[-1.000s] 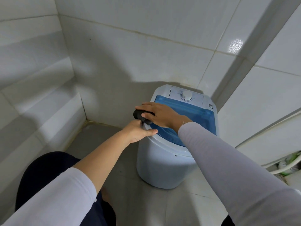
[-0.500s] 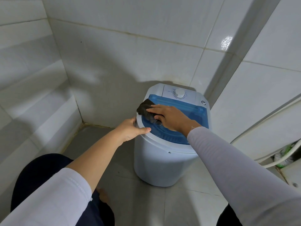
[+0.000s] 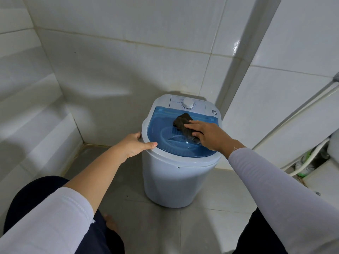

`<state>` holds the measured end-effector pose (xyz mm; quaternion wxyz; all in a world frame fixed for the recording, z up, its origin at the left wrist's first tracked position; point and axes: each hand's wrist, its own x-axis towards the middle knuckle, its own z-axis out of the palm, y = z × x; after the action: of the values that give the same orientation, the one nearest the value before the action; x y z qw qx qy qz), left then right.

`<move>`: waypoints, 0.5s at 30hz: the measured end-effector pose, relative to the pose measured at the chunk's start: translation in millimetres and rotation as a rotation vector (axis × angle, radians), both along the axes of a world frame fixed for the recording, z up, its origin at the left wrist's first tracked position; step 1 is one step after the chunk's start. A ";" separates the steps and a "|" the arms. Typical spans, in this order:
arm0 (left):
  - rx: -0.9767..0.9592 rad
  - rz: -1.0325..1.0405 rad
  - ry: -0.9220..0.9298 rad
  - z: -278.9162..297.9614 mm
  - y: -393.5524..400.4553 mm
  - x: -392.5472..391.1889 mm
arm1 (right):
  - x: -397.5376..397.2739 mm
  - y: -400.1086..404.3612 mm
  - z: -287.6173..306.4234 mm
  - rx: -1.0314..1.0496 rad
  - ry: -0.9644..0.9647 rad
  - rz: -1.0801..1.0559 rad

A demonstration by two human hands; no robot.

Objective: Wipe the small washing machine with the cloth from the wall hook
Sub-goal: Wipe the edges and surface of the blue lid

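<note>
A small white washing machine [image 3: 170, 180] with a clear blue lid [image 3: 165, 123] and a white dial [image 3: 188, 103] stands on the floor in the tiled corner. A dark cloth [image 3: 182, 121] lies on the lid's middle right. My right hand [image 3: 209, 134] presses flat on the cloth with straight fingers. My left hand [image 3: 136, 143] grips the machine's left rim, thumb on top of the rim and fingers down its outer side.
White tiled walls close in behind and to the left of the machine. White hoses [image 3: 310, 156] and some clutter sit at the right edge. My knees in dark trousers [image 3: 36, 197] are at the bottom over the grey floor tiles.
My right hand has slid the cloth from the lid's left edge across to its middle right. My left hand stays on the left rim.
</note>
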<state>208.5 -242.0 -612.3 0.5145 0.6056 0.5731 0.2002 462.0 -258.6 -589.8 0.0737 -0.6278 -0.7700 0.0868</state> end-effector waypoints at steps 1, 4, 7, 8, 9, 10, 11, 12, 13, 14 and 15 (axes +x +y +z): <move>-0.001 -0.001 0.001 -0.4 0.3 0.1 | 4.6 -4.2 0.3 0.002 0.011 -0.016; 0.000 -0.003 0.018 -1.1 1.5 0.1 | 18.6 -17.7 0.7 0.012 0.023 -0.067; 0.003 -0.011 0.034 -2.3 2.9 0.6 | 30.2 -28.7 0.7 0.034 0.040 -0.113; 0.003 -0.014 0.035 -2.8 3.3 0.7 | 33.5 -31.8 0.4 0.039 0.047 -0.126; 0.003 -0.014 0.036 -3.6 4.0 0.6 | 36.2 -35.0 0.4 0.043 0.053 -0.140; 0.001 -0.016 0.039 -4.7 5.4 0.3 | 38.9 -38.1 0.4 0.046 0.059 -0.154; -0.004 -0.022 0.046 -5.5 6.9 -0.4 | 41.2 -40.9 0.5 0.048 0.062 -0.165; -0.010 -0.035 0.057 -5.5 8.5 -1.3 | 43.4 -43.4 0.8 0.047 0.061 -0.172; -0.020 -0.053 0.073 -4.9 10.5 -1.9 | 45.5 -45.1 1.6 0.046 0.053 -0.174; -0.031 -0.071 0.092 -4.1 13.6 -2.3 | 47.3 -46.3 3.2 0.043 0.040 -0.170; -0.046 -0.083 0.111 -2.3 17.3 -2.5 | 48.6 -46.5 5.2 0.043 0.031 -0.164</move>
<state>206.0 -224.6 -614.6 0.5035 0.6272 0.5794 0.1316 510.5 -305.1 -584.6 0.1059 -0.6855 -0.7166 0.0739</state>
